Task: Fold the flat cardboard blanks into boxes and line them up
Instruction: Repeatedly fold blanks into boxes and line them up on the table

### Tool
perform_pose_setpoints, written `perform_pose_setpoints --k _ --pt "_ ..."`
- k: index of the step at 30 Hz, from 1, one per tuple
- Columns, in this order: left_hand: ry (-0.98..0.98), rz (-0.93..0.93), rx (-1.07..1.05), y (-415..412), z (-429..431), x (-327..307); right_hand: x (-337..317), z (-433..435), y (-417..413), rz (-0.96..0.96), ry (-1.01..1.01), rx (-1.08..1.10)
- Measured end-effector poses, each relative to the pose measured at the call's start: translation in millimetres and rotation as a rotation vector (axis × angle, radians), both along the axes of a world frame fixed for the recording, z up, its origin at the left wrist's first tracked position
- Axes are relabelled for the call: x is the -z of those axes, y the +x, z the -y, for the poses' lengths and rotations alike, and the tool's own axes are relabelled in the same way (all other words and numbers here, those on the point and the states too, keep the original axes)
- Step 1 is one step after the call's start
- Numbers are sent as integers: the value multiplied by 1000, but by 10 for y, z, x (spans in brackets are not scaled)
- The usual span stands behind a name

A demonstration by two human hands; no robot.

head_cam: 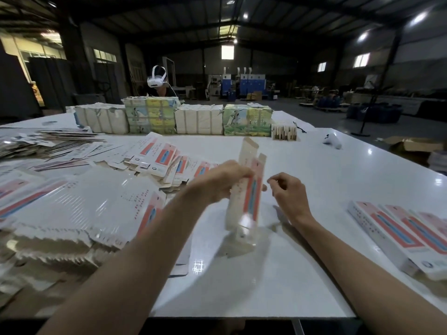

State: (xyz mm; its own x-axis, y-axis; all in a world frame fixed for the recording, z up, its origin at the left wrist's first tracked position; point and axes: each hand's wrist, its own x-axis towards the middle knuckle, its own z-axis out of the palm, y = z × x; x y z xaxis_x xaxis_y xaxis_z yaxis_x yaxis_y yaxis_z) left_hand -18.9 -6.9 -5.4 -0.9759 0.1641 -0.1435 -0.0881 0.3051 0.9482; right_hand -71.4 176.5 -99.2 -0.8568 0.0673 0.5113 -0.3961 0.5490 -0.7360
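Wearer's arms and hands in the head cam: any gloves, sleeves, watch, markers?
No gloves on the left hand or the right hand, and no ring, watch or wristband shows. The left forearm and right forearm are uncovered down to the frame's bottom edge, with no sleeve edge in view. No cables, straps or tracking markers are visible on them.

One left hand (217,182), one right hand (287,192), one raised box (244,204). Three done boxes (387,228). Four big bundles (101,118).
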Motion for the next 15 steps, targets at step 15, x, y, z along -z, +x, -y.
perform_pose_setpoints --k 15 --pt "496 91 -163 -73 -122 819 -98 87 119 -97 -71 -149"
